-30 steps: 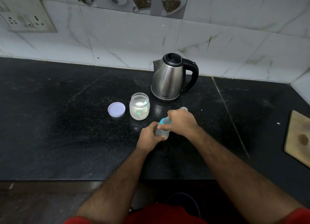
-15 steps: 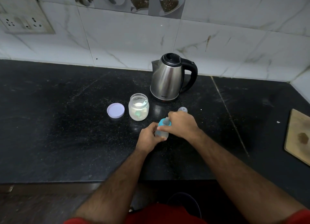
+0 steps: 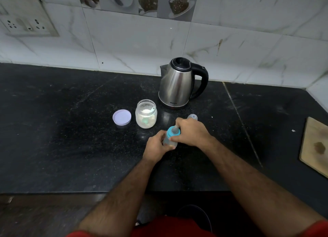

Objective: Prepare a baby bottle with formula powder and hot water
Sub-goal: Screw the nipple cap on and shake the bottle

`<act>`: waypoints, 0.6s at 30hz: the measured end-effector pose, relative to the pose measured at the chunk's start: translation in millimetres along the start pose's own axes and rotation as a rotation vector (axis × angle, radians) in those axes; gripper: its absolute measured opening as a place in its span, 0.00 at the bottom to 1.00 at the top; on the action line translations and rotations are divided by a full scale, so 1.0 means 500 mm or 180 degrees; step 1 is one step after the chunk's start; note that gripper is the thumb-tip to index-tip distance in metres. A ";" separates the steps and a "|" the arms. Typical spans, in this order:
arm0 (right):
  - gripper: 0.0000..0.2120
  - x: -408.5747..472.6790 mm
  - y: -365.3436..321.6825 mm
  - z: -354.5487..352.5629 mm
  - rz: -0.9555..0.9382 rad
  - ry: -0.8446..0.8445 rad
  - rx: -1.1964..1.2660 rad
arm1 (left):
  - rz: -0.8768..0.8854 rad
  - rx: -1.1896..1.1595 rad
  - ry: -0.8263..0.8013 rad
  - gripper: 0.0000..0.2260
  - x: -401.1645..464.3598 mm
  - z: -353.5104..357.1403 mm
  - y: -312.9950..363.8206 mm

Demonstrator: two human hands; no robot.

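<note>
My left hand grips the body of the baby bottle near the middle of the black counter, while my right hand pinches its teal collar. The open formula jar stands at ten o'clock from the bottle, its lid beside it at nine. The kettle stands at twelve o'clock, the clear cap at one.

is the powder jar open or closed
Open: the jar has no lid on, a scoop rests inside, and its lid lies beside it.
</note>
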State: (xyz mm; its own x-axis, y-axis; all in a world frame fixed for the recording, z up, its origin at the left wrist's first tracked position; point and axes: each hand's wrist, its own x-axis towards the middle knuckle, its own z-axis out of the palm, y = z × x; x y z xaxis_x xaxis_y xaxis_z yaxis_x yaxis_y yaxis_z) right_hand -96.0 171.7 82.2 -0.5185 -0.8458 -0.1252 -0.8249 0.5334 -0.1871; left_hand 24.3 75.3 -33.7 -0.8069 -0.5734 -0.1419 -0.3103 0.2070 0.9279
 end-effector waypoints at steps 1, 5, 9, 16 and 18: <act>0.20 0.000 -0.001 0.005 0.0066 0.0023 -0.0082 | -0.0006 -0.0019 -0.0007 0.21 0.000 0.000 0.000; 0.28 0.003 0.018 0.002 0.0036 -0.0174 -0.0106 | 0.0026 -0.0020 -0.0025 0.21 0.000 0.001 -0.003; 0.35 0.011 0.023 -0.015 -0.0326 -0.0730 0.0300 | 0.0068 0.0011 0.0020 0.22 0.001 0.001 -0.004; 0.21 0.005 0.012 0.031 0.0100 0.0014 0.0522 | 0.0079 -0.0030 0.0076 0.19 -0.004 0.005 0.000; 0.25 0.006 0.006 0.046 0.0154 0.0245 0.0048 | 0.0114 -0.0031 0.0066 0.19 -0.006 0.005 0.002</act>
State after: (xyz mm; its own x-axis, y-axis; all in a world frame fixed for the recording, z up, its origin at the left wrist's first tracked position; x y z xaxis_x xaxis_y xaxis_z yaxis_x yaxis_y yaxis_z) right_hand -95.0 171.0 58.7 -0.5741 -0.8167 -0.0593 -0.7952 0.5733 -0.1972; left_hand 25.1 79.0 -33.4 -0.8067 -0.5821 -0.1016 -0.2764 0.2198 0.9356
